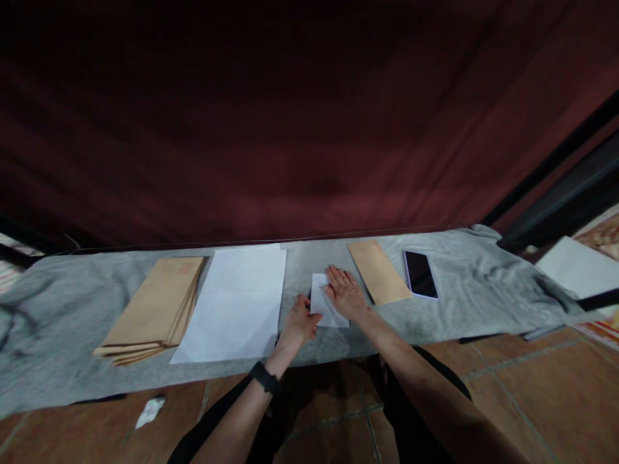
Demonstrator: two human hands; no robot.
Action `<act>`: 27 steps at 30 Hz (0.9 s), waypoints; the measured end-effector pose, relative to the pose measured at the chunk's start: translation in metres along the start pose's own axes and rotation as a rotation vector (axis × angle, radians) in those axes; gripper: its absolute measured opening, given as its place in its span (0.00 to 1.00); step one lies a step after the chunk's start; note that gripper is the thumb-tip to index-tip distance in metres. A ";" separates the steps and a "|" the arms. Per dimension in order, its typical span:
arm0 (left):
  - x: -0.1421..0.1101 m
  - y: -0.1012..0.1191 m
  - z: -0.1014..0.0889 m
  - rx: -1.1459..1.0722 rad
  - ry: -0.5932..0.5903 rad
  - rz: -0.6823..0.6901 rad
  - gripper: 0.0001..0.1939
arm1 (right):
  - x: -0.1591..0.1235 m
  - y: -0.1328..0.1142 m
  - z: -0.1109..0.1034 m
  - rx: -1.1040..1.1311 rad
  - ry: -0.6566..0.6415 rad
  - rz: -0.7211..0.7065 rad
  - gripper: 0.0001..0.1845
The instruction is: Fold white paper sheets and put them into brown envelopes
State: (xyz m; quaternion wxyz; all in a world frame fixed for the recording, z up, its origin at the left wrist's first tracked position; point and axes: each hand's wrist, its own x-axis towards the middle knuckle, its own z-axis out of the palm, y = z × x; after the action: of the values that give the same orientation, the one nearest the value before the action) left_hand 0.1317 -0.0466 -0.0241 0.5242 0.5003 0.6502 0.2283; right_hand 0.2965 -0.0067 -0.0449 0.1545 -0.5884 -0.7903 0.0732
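Centre of frame: smooth white folded paper, rectangular; right hand flat, fingers spread, on top; left hand at its left edge (fingers curled, pinch unclear)

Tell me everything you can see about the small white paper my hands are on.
The small white paper looks plain and roughly rectangular, with straight edges, and is probably folded, though the layers can't be counted. It lies nearly flat on the grey cloth, between the larger white sheets and the single brown envelope. Your right hand lies spread over its upper right part, hiding some of it; your left hand is at its left edge, thumb over the surface.
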 end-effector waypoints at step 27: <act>-0.004 -0.008 -0.004 -0.090 0.015 0.064 0.02 | -0.015 0.012 -0.003 -0.041 -0.055 0.000 0.29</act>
State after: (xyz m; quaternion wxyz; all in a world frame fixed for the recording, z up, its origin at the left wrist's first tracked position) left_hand 0.1246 -0.0525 -0.0274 0.5337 0.4950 0.6270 0.2776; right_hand 0.3123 -0.0182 -0.0476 0.1206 -0.5892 -0.7956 0.0728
